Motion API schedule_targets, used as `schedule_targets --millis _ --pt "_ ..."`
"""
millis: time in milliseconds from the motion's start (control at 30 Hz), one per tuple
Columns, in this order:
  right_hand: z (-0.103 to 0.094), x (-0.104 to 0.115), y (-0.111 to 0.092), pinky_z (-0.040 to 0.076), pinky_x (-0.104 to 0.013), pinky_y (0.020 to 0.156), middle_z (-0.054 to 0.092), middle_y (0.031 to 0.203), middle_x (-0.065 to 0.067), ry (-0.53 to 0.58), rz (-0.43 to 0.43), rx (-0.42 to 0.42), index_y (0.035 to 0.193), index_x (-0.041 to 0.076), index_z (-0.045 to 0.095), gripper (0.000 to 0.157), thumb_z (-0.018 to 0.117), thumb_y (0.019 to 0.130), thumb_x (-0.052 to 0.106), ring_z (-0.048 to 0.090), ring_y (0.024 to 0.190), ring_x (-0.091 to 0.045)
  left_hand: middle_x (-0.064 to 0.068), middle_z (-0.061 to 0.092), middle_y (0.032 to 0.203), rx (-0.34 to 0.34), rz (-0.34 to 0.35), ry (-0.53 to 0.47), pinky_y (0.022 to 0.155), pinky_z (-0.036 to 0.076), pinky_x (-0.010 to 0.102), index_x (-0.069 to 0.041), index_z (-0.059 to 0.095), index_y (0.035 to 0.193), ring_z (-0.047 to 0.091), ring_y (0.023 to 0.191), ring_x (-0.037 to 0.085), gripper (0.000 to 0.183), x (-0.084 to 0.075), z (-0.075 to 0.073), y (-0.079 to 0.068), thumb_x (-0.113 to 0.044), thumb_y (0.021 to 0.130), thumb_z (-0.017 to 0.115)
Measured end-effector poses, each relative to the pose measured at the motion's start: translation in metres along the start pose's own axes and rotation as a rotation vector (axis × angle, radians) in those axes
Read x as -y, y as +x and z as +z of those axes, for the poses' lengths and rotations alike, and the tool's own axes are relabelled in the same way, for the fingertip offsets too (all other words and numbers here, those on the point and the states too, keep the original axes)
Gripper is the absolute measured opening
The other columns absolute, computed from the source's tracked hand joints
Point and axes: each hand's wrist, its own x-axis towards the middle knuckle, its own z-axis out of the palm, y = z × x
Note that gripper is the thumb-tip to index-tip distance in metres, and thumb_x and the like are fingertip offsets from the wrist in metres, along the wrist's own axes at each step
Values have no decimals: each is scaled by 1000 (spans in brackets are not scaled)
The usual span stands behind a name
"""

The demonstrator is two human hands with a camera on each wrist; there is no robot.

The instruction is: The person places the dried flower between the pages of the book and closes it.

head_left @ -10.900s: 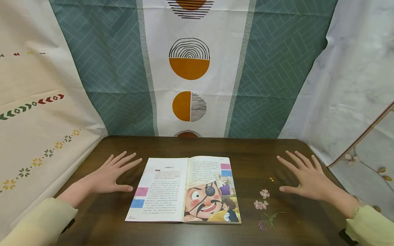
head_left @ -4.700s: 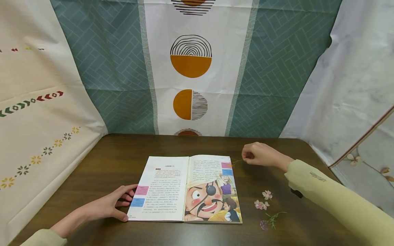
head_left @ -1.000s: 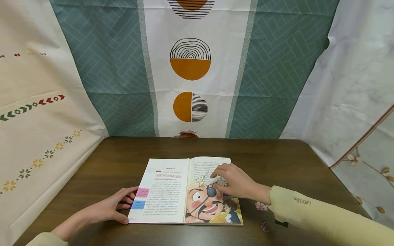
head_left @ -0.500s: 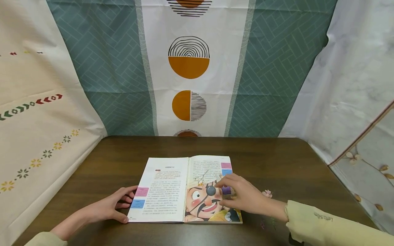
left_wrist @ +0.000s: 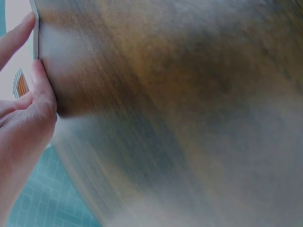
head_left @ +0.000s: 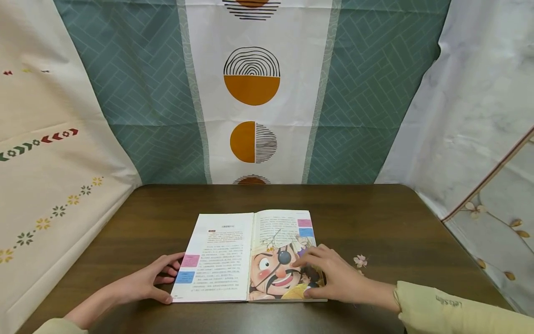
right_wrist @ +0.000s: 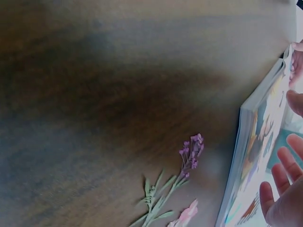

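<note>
White-paged book (head_left: 219,234) lies open on a dark brown table (head_left: 388,222). L hand (head_left: 143,281) touches its left edge, fingers loosely bent, thumb spread apart, not wrapped round it. R hand (head_left: 340,277) is over the right page, thumb & fingertips well apart w/ nothing seen btwn; can't tell if they touch paper. Thin sprig (head_left: 273,238) w/ tiny yellow blooms lies on that page: prob. v. light & brittle, so pinch softly mid-stem, not by blooms. Pink flower (head_left: 360,260) & purple flower (right_wrist: 187,165), on table to book's right, look equally fragile. Book's prob. heavier, stiffer; hold by outer edges.
</note>
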Motion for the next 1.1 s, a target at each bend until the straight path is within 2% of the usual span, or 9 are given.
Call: schedule_targets --millis 133,333,467,667,1100 --pt "2 0 -4 39 -34 86 57 120 18 9 -2 -1 127 37 61 57 84 75 40 42 103 -2 29 24 132 6 25 7 94 42 7 9 12 153 42 109 -4 99 1 0 0 -9 80 78" --pt "3 -2 -13 32 -28 80 55 115 16 47 18 29 127 39 59 58 83 75 47 38 98 -1 29 25 132 4 26 -8 94 42 7 9 12 153 42 109 -4 99 1 0 0 -7 80 78" --pt "4 -3 -17 30 -27 79 54 117 16 42 49 40 127 40 57 59 84 75 45 37 98 -2 29 26 132 6 47 -9 94 43 8 10 12 152 43 109 -3 99 2 0 1 -5 80 77" --pt "6 -5 -20 29 -26 79 53 117 18 12 37 27 126 40 57 59 85 74 37 37 99 -2 29 27 132 5 58 -9 94 43 7 10 12 152 43 109 -4 98 2 0 1 -5 80 77" --pt "8 -7 -20 30 -27 79 53 119 18 -11 46 5 124 38 59 57 85 74 37 38 101 -3 28 26 131 -6 21 10 94 42 6 9 13 152 43 109 -5 99 2 0 0 -8 80 78"
